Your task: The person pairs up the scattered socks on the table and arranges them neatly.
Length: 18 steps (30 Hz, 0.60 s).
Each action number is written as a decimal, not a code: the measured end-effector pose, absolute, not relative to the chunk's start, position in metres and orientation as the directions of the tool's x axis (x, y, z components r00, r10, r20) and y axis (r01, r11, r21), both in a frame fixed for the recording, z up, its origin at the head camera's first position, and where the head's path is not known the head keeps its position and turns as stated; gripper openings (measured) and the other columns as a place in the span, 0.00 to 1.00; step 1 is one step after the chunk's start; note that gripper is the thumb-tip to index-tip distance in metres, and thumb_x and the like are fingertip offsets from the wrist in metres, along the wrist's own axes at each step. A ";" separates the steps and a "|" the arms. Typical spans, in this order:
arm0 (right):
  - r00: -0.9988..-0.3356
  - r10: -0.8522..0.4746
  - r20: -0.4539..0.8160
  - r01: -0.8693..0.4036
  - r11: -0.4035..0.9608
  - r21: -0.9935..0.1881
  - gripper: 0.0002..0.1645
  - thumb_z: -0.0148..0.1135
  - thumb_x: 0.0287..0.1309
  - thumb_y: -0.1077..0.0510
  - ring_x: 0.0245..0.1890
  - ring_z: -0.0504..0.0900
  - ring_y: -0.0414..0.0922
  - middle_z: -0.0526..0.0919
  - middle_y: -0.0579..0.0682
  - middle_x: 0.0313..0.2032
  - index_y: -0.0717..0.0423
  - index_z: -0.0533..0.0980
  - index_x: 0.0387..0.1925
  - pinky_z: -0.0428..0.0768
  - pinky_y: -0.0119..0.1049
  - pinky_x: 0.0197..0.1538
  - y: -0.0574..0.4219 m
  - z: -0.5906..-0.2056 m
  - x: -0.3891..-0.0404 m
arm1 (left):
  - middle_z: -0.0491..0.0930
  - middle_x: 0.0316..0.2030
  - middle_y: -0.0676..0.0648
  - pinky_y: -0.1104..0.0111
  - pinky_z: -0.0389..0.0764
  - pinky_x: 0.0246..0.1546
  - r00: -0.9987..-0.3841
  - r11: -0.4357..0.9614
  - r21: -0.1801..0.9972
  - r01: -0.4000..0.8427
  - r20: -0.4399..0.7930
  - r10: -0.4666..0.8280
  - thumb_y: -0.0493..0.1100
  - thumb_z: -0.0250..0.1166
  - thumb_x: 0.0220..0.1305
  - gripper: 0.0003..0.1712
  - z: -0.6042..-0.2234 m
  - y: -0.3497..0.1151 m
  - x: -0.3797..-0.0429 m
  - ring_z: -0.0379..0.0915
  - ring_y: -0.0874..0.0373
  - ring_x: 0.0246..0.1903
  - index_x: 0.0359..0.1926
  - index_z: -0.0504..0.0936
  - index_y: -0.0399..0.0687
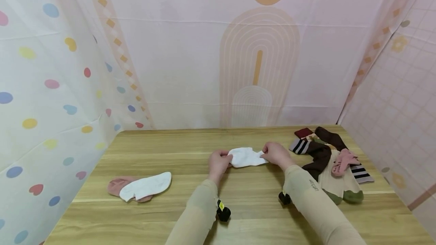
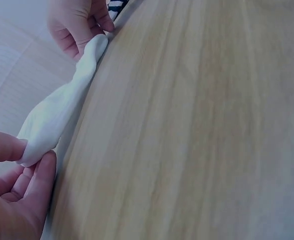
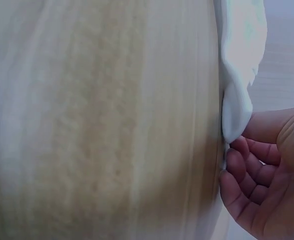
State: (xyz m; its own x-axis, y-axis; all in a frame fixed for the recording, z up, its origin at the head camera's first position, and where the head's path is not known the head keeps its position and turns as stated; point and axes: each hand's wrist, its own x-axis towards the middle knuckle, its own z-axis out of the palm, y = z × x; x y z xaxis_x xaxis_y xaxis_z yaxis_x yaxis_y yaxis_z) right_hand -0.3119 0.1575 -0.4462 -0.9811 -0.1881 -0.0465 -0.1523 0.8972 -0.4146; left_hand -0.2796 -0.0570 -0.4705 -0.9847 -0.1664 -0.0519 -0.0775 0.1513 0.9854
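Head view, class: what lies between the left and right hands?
A white sock, its ends held by the left hand and the right hand; the head view shows this.

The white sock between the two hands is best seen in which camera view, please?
The head view, where the white sock spreads broadside, nearly its whole outline visible. The left wrist view shows it narrowed, at a slant; the right wrist view only part, cut off at the top edge.

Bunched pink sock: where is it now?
In the head view, the bunched pink sock lies atop the sock pile on the right of the table, right of the right hand.
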 end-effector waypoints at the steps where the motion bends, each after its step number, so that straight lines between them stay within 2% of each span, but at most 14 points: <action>1: -0.982 -0.186 -0.045 -0.152 0.900 -0.408 0.11 0.67 0.51 0.53 0.30 0.74 0.45 0.77 0.47 0.29 0.55 0.75 0.29 0.73 0.41 0.39 0.157 -0.446 -0.312 | 0.79 0.28 0.40 0.68 0.81 0.25 -0.985 0.165 0.984 -0.070 -0.041 -0.168 0.31 0.63 0.55 0.10 -0.470 -0.058 -0.280 0.77 0.57 0.23 0.38 0.79 0.27; 10: -0.989 -0.146 0.008 -0.136 0.897 -0.420 0.10 0.67 0.52 0.55 0.29 0.73 0.45 0.77 0.48 0.28 0.55 0.74 0.27 0.73 0.41 0.39 0.145 -0.447 -0.319 | 0.79 0.24 0.43 0.70 0.80 0.22 -0.976 0.300 0.952 -0.062 0.005 -0.218 0.31 0.65 0.53 0.06 -0.470 -0.070 -0.288 0.77 0.58 0.19 0.33 0.81 0.31; 18: -0.986 -0.157 0.049 -0.163 0.900 -0.404 0.10 0.65 0.53 0.57 0.25 0.70 0.44 0.73 0.47 0.24 0.54 0.71 0.24 0.70 0.37 0.32 0.135 -0.452 -0.330 | 0.80 0.23 0.43 0.71 0.79 0.20 -0.972 0.386 0.922 -0.038 0.056 -0.229 0.32 0.64 0.52 0.05 -0.467 -0.082 -0.293 0.78 0.57 0.19 0.31 0.81 0.32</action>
